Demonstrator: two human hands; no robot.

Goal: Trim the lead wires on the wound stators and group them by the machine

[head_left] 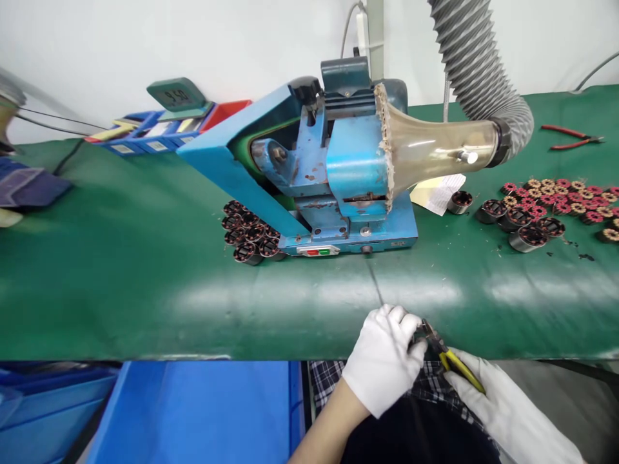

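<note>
In a white glove, my left hand (pixel 385 357) is closed at the bench's front edge. Its fingers curl round a small dark piece (pixel 418 336), mostly hidden by the glove, so its kind does not show. My right hand (pixel 488 390), also gloved in white, grips yellow-handled cutting pliers (pixel 457 362). Their dark jaws point up and left, right beside the left fingertips and the dark piece. Whether the jaws touch it I cannot tell.
A blue belt sander (pixel 309 174) with a hose (pixel 488 71) stands mid-bench. Dark wound motor cores (pixel 246 251) cluster at its left, others (pixel 528 238) at its right near red and tan ring cores (pixel 563 196). Red-handled pliers (pixel 570 136) lie behind; a blue bin (pixel 203 412) sits below.
</note>
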